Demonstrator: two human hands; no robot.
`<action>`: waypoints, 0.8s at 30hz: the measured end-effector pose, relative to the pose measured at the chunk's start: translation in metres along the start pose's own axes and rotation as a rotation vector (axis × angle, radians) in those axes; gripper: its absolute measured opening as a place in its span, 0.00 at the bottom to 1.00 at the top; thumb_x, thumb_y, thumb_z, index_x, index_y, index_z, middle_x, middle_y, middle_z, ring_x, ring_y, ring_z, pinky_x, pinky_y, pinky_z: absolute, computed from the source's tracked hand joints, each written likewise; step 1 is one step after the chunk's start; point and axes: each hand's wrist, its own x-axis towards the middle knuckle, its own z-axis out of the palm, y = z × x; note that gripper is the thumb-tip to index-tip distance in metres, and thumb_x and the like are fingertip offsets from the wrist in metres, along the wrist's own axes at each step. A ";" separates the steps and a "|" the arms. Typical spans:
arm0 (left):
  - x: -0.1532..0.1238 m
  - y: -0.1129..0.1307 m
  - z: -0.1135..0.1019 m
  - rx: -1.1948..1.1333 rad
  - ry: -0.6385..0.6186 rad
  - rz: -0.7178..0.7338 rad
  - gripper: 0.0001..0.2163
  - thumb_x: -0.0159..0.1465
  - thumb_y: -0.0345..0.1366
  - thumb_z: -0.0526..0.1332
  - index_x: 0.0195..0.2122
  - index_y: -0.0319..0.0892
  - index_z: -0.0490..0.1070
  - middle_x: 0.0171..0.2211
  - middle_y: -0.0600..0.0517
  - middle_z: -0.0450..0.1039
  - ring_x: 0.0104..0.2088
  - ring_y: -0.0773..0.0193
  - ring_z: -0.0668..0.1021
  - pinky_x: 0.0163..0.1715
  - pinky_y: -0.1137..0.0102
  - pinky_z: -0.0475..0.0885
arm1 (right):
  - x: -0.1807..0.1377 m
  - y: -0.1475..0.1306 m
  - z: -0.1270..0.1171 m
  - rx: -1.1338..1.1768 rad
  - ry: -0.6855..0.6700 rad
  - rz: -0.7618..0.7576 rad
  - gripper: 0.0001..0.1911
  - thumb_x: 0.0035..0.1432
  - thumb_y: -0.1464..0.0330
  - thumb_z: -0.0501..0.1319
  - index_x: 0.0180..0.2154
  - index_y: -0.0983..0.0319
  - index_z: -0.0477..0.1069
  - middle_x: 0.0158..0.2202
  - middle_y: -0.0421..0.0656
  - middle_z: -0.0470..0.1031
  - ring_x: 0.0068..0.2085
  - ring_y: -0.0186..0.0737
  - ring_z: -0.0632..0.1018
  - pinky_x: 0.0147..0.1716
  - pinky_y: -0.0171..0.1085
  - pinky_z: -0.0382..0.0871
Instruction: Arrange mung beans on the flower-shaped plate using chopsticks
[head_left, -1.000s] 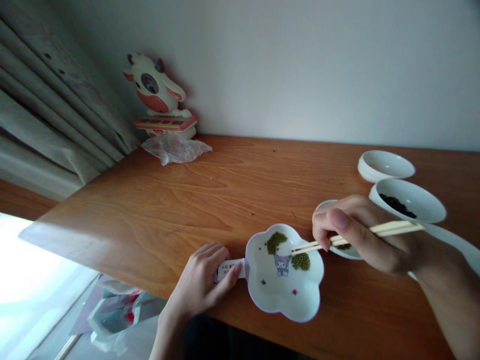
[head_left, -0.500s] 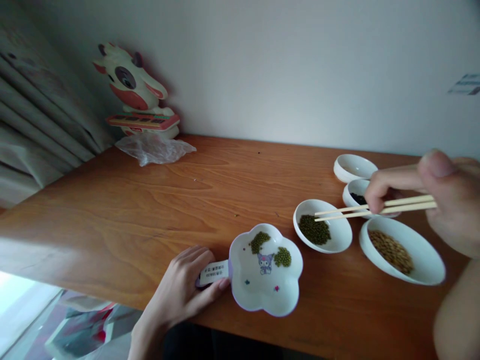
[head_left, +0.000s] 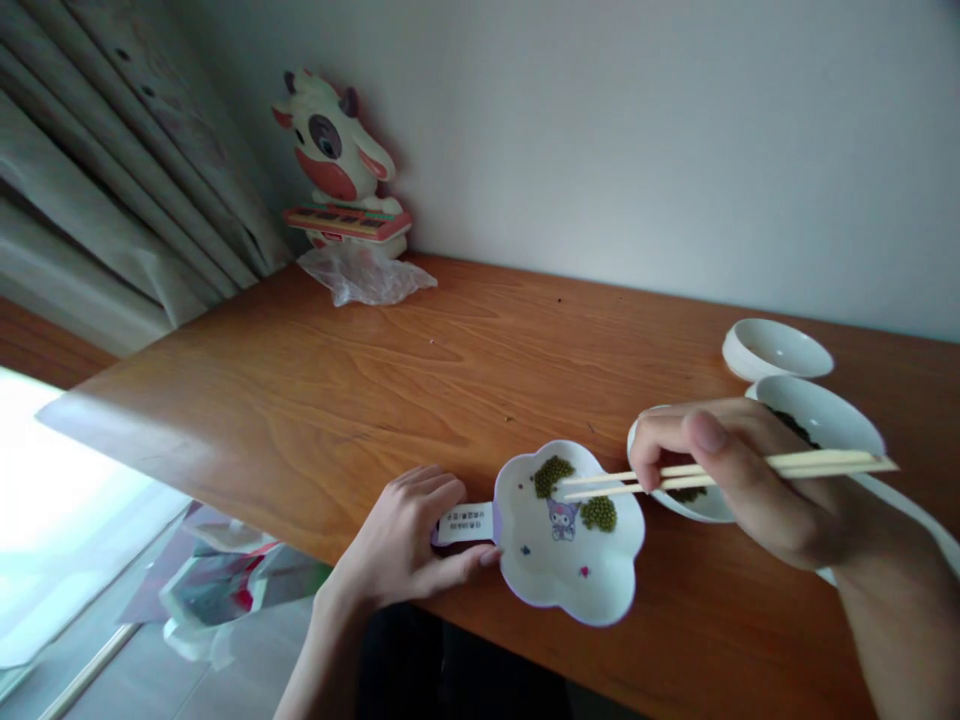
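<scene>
My left hand (head_left: 409, 545) is closed around the labelled handle of a white flower-shaped dish (head_left: 540, 575) with a purple rim and a cartoon print. Two small piles of green mung beans (head_left: 553, 476) lie in its upper part. My right hand (head_left: 772, 490) grips a pair of wooden chopsticks (head_left: 810, 462). Their tips are over the dish, close to the upper pile; whether a bean is between them I cannot tell. Beneath the right hand, a white bowl (head_left: 712, 508) of mung beans is partly hidden.
Behind my right hand stands a white bowl (head_left: 832, 410) with dark contents, and a further white bowl (head_left: 780, 350) is near the wall. Another bowl's rim (head_left: 915, 510) shows by the wrist. A cow toy keyboard (head_left: 345, 190) and a clear plastic bag (head_left: 367, 275) sit at the back left.
My right hand has moved the chopsticks left from the mung bean bowl to over the flower-shaped dish. The view has shifted left. The left hand keeps its hold on the handle.
</scene>
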 end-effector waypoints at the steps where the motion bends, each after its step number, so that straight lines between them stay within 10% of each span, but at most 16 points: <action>1: 0.000 0.000 0.000 0.004 0.003 -0.001 0.21 0.63 0.56 0.62 0.29 0.42 0.64 0.29 0.51 0.68 0.30 0.62 0.69 0.32 0.67 0.61 | 0.002 0.001 0.002 0.010 0.002 0.001 0.31 0.71 0.49 0.39 0.30 0.59 0.70 0.25 0.40 0.72 0.26 0.35 0.71 0.28 0.39 0.62; 24: 0.000 0.000 0.000 0.007 -0.005 0.000 0.21 0.64 0.56 0.62 0.28 0.42 0.64 0.28 0.51 0.69 0.30 0.62 0.70 0.31 0.67 0.62 | 0.016 0.010 0.012 0.052 0.027 0.028 0.33 0.71 0.49 0.38 0.28 0.59 0.70 0.24 0.40 0.71 0.25 0.36 0.70 0.28 0.38 0.61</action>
